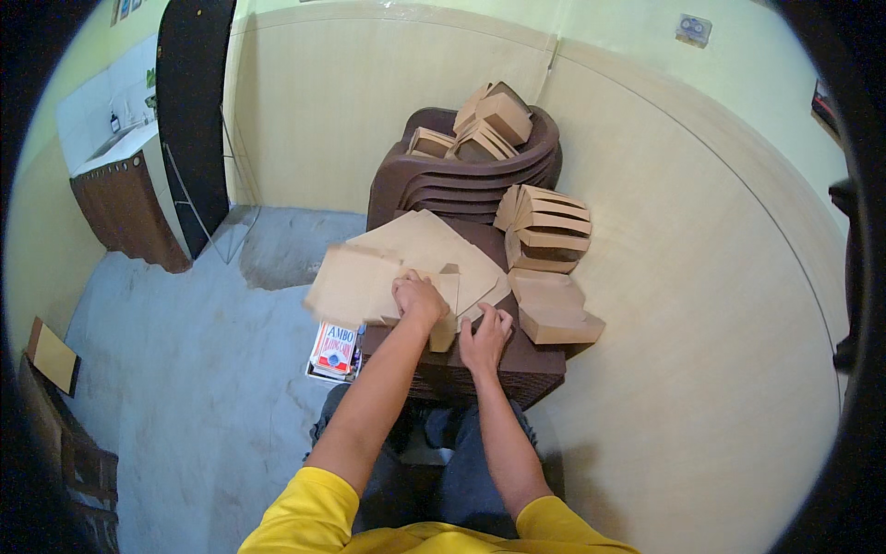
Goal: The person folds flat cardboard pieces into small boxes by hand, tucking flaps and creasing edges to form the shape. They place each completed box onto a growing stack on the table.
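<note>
Flat brown cardboard blanks (434, 234) lie spread over the seat of a stack of dark brown plastic chairs (540, 362). My left hand (420, 297) is closed on the top cardboard blank (355, 282), its fingers curled over the middle. That blank's left end is smeared by motion, and a narrow flap (443, 334) of it points down between my wrists. Close to the blanks' right edge, my right hand (486, 340) rests with bent fingers apart from the thumb. Nothing shows in its grasp.
Folded cardboard boxes (554, 226) and an open box (556, 309) sit along the seat's right side. More boxes (489, 125) pile up at the chair backs. A white printed carton (334, 351) is left of the stack. The wall (701, 277) curves close on the right.
</note>
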Demonstrator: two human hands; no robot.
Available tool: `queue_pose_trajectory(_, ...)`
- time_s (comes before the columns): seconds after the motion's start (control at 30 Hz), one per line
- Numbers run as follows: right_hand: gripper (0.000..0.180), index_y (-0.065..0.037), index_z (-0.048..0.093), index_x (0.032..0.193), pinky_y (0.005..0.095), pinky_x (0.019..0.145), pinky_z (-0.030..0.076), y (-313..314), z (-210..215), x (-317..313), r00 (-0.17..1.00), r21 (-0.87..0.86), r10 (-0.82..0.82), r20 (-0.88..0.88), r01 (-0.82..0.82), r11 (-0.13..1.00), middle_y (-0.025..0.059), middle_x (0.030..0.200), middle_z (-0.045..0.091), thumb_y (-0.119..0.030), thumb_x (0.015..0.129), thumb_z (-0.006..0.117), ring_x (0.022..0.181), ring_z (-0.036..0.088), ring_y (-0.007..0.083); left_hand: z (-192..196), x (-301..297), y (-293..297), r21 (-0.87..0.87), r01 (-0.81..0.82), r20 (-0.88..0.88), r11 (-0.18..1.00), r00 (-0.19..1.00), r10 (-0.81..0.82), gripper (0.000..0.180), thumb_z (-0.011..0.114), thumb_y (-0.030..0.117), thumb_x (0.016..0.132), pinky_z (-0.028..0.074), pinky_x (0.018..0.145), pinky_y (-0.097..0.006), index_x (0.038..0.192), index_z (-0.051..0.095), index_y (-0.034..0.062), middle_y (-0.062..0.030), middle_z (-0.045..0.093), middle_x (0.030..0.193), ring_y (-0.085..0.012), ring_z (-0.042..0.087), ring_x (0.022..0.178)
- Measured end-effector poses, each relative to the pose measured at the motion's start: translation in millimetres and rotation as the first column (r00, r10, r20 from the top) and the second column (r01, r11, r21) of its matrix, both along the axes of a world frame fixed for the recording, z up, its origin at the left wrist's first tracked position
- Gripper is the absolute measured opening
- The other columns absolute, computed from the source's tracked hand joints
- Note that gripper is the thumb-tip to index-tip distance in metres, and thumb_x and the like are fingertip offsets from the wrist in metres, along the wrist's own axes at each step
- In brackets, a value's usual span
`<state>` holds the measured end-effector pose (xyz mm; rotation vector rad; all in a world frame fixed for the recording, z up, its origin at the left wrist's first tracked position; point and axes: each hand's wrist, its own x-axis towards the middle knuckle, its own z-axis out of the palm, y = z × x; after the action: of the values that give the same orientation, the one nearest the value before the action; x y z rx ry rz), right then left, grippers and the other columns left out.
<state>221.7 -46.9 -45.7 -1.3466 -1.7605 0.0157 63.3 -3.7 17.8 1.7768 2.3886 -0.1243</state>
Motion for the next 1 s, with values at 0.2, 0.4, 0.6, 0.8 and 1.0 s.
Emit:
queue_pose_trajectory(0.2,0.025,-0.005,0.072,0.107,0.0497,0.104,0.045,11,-10,13,0.993,-0.121,0.010,-0.121,-0.025,0.992,0.0140,0.119,0.071,-0.019,0.087,0.074,0.118,0.057,0.0355,8,-25,-4,0.031,-0.065,0.258,0.997,0.964,0.055,0.045,0.068,0.039,0.100,0.060,0.092,-0.037,0.131,0.070,0.0067,-0.0188,0.069,0.139,-0.0244,0.064,0.132)
queue_pose_trajectory(0.4,0.024,-0.007,0.073,0.106,0.0469,0.100,0.047,5,0,3,0.995,-0.143,-0.104,0.003,0.103,0.984,0.0113,0.105,0.071,-0.017,0.084,0.074,0.114,0.059,0.0351,-32,-23,-13,0.467,0.459,0.085,0.756,0.828,-0.555,0.029,0.069,0.031,0.099,0.051,0.108,-0.044,0.122,0.073,0.0143,-0.0109,0.067,0.135,-0.0286,0.061,0.132)
queue_pose_trajectory(0.6,0.025,-0.008,0.074,0.108,0.0476,0.097,0.050,9,1,4,0.988,-0.187,-0.156,-0.011,0.151,0.971,0.0098,0.100,0.072,-0.016,0.084,0.073,0.108,0.063,0.0345,-62,-14,-23,0.649,0.313,0.183,0.693,0.820,-0.543,0.036,0.067,0.034,0.099,0.036,0.121,-0.051,0.132,0.070,0.0190,-0.0092,0.063,0.137,-0.0302,0.052,0.140)
queue_pose_trajectory(0.8,0.030,-0.003,0.073,0.113,0.0422,0.096,0.053,22,1,9,0.936,-0.422,-0.149,-0.320,-0.001,0.906,0.0103,0.097,0.078,-0.015,0.086,0.077,0.101,0.072,0.0296,-60,-11,-27,0.594,0.314,0.155,0.741,0.859,-0.489,0.040,0.062,0.043,0.102,0.031,0.127,-0.053,0.135,0.067,0.0191,-0.0102,0.053,0.160,-0.0324,0.042,0.153)
queue_pose_trajectory(1.0,0.025,-0.005,0.074,0.117,0.0390,0.097,0.054,37,2,5,0.689,-0.336,0.027,-0.724,-0.386,0.859,0.0110,0.103,0.082,-0.017,0.095,0.072,0.102,0.075,0.0248,-69,-15,-19,0.600,0.334,0.150,0.727,0.846,-0.512,0.039,0.056,0.040,0.106,0.030,0.128,-0.055,0.138,0.065,0.0191,-0.0103,0.051,0.163,-0.0325,0.041,0.155)
